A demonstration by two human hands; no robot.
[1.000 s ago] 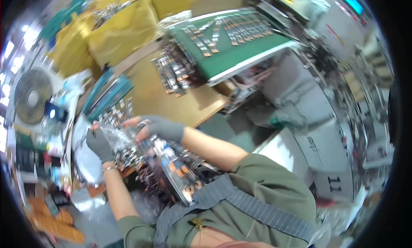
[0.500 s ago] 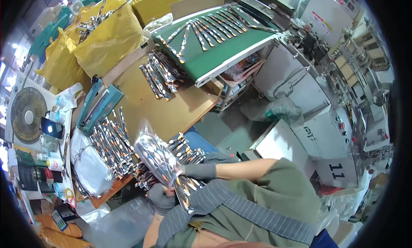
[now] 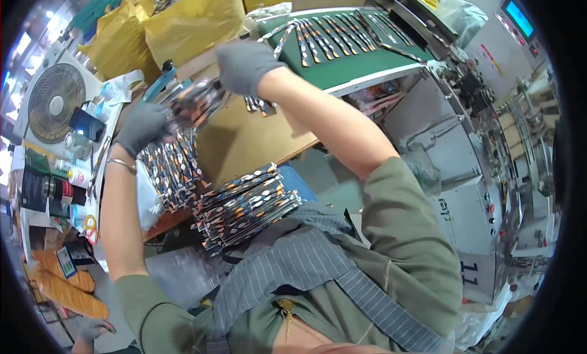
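One blurred bundle, its long axis rising rightward, lies between left hand and right hand, neither clearly nearer, the closure of their fingers indiscernible.

I log: white round-grilled fan far left; yellow plastic sacks behind flat brown table; flat green belt back right, slim patterned strips on it; dark patterned strip pile before table.

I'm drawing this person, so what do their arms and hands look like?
The left hand and right hand wear grey gloves. A thin, shiny bangle circles the left wrist. Green sleeves reach about to the elbows.
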